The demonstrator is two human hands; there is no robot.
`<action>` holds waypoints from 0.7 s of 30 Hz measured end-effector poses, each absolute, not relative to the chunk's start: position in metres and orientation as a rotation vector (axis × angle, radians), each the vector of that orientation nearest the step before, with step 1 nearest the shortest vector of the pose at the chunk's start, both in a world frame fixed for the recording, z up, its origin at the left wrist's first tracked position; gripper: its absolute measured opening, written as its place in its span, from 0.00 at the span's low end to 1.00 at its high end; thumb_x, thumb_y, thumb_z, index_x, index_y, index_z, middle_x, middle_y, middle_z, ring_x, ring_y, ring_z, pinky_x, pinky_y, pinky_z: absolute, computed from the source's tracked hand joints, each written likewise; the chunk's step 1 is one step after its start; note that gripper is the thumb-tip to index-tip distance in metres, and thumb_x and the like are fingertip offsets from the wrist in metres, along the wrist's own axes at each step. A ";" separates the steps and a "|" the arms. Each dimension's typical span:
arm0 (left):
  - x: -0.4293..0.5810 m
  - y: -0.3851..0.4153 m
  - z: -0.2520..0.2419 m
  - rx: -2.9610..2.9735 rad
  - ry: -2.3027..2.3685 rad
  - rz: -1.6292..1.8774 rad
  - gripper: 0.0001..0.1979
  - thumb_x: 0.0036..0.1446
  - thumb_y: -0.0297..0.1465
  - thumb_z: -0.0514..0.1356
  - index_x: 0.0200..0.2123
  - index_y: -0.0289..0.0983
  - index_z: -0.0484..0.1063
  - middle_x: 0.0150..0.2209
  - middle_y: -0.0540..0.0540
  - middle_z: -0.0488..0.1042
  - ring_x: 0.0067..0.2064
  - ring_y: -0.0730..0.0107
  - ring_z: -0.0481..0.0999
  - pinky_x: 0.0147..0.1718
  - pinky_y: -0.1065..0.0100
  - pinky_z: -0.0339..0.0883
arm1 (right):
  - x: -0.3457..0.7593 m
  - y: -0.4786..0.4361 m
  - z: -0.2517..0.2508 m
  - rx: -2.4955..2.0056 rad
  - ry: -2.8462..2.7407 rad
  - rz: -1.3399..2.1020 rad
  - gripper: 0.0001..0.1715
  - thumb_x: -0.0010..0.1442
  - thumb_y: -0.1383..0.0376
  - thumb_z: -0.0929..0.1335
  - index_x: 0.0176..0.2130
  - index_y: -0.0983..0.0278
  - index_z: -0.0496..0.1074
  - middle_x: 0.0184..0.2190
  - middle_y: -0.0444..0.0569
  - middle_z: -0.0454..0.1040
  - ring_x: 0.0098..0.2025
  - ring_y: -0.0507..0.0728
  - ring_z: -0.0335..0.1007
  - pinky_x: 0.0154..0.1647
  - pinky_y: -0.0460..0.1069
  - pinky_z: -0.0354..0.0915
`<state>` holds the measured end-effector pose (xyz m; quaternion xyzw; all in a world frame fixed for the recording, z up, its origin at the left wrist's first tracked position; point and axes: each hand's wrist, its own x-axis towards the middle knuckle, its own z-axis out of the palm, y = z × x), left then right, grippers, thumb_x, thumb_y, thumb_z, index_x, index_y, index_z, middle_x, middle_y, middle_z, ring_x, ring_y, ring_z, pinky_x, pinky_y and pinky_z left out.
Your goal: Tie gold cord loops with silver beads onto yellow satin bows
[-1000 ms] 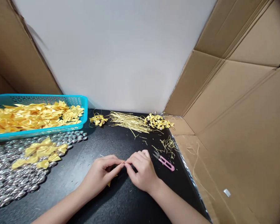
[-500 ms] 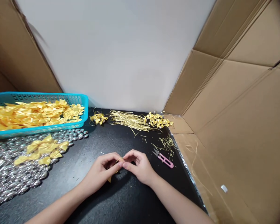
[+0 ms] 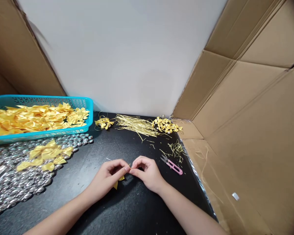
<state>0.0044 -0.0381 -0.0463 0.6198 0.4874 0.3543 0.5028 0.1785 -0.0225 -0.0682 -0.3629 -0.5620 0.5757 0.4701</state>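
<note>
Near the middle of the black table, my left hand (image 3: 112, 174) and my right hand (image 3: 148, 173) meet at the fingertips. Both are closed in a pinch on a thin gold cord (image 3: 129, 165), of which only a short bit shows. Beneath my left fingers hangs a yellow ribbon bow (image 3: 116, 185), mostly hidden by the hand. Pink thread snips (image 3: 173, 167) lie to the right of my right hand. Farther back rests a bundle of cut gold cords (image 3: 137, 125), with bows tied with cord and silver beads (image 3: 165, 125) beside it.
A blue basket (image 3: 91, 114) full of yellow bows stands at the left back. Silver beads (image 3: 34, 182) spread in front of it, with several loose bows (image 3: 49, 151) on top. Cord scraps (image 3: 176, 148) lie near the right edge. Cardboard walls (image 3: 247, 107) flank the table.
The cord loop that showed above my left fingers has drawn down to a short bit between the fingertips. A little more of the yellow bow shows beneath. The view has shifted slightly.
</note>
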 end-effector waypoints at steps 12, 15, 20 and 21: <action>0.005 -0.038 -0.049 1.469 1.225 0.890 0.16 0.55 0.43 0.60 0.26 0.35 0.76 0.23 0.48 0.75 0.27 0.69 0.70 0.27 0.72 0.62 | 0.177 -0.027 -0.070 -0.953 -1.435 1.168 0.05 0.51 0.68 0.72 0.26 0.64 0.73 0.28 0.48 0.76 0.33 0.56 0.73 0.38 0.50 0.68; 0.006 -0.038 -0.048 1.455 1.237 0.904 0.16 0.54 0.42 0.60 0.26 0.36 0.76 0.23 0.48 0.75 0.26 0.69 0.70 0.26 0.72 0.63 | 0.178 -0.027 -0.070 -0.964 -1.441 1.127 0.04 0.51 0.70 0.72 0.27 0.64 0.72 0.27 0.47 0.76 0.31 0.55 0.73 0.37 0.50 0.68; 0.008 -0.040 -0.050 1.511 1.285 0.945 0.16 0.56 0.42 0.59 0.25 0.36 0.75 0.22 0.49 0.73 0.25 0.69 0.70 0.25 0.72 0.62 | 0.177 -0.030 -0.066 -0.919 -1.570 0.907 0.08 0.52 0.74 0.70 0.25 0.64 0.74 0.26 0.47 0.77 0.30 0.55 0.74 0.36 0.48 0.68; 0.008 -0.041 -0.051 1.546 1.309 0.942 0.17 0.57 0.42 0.58 0.26 0.36 0.75 0.22 0.49 0.73 0.24 0.69 0.69 0.24 0.72 0.62 | 0.177 -0.031 -0.065 -0.901 -1.596 0.845 0.09 0.52 0.76 0.70 0.25 0.64 0.75 0.26 0.47 0.77 0.30 0.54 0.74 0.36 0.48 0.68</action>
